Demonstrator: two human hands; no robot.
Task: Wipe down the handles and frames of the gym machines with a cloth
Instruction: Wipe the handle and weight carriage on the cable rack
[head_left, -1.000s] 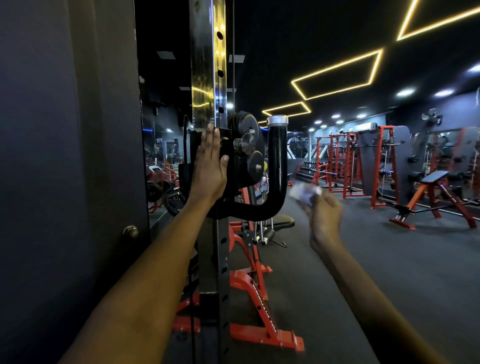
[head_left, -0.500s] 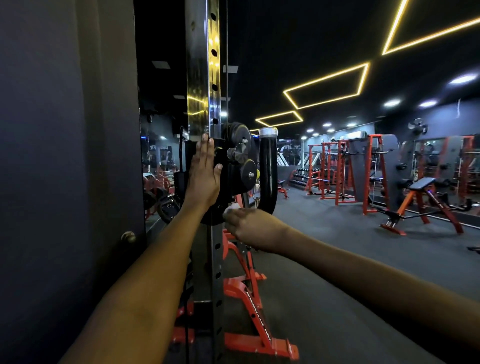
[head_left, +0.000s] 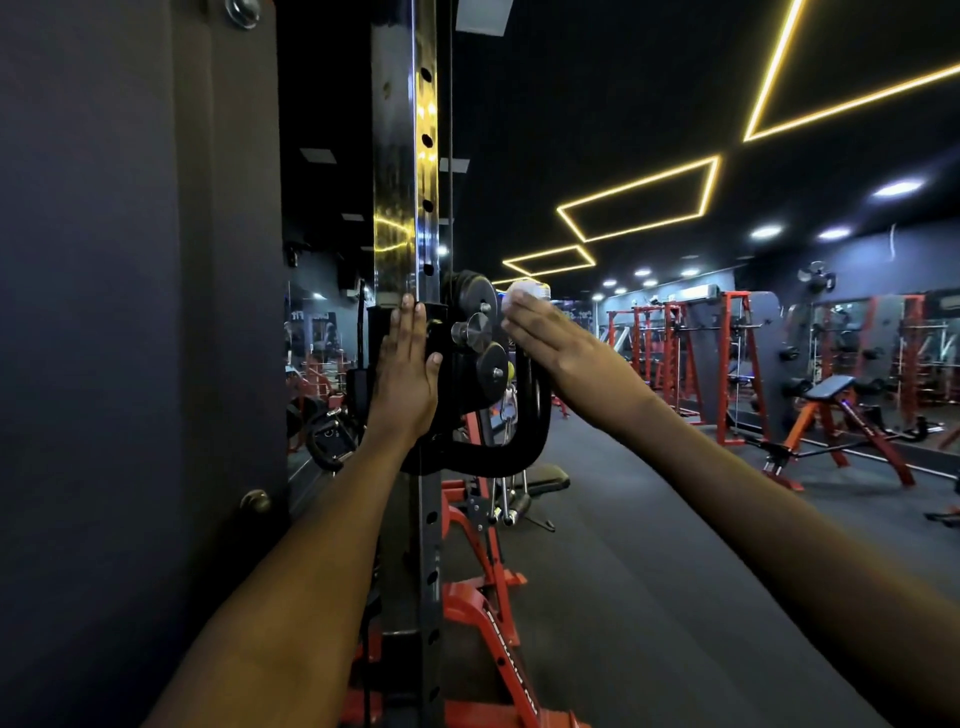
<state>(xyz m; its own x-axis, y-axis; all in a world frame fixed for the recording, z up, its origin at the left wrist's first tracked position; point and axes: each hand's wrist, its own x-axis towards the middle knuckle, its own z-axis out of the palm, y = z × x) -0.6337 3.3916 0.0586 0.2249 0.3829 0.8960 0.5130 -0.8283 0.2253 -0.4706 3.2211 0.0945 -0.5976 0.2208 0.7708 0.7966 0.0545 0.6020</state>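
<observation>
Your right fingers (head_left: 524, 317) lie nearly straight and close together, pressing a small crumpled white cloth (head_left: 527, 289) against the top of the black curved tubular handle (head_left: 535, 415); only a bit of the cloth shows beyond your fingertips, so you cannot tell whether the thumb pinches it underneath. That right hand (head_left: 550, 340) crosses in front of the handle's upright part. Your left fingers (head_left: 408, 325) are straight and together, flat against the black carriage block (head_left: 441, 332) on the glossy black perforated steel upright (head_left: 410, 208), and the left hand (head_left: 405, 374) grips nothing, seeming only to steady the assembly.

By the look of it, you are wiping the handle, working at its upper end. The next move probably calls for drawing the cloth down the tube and round the bend at the bottom, keeping pressure while the left palm holds the carriage from shifting.

The handle is a thick, dark, U-shaped tube mounted beside black round pulley discs (head_left: 478, 332), its surface dull. The upright is shinier, reflecting the yellow ceiling lights.
</observation>
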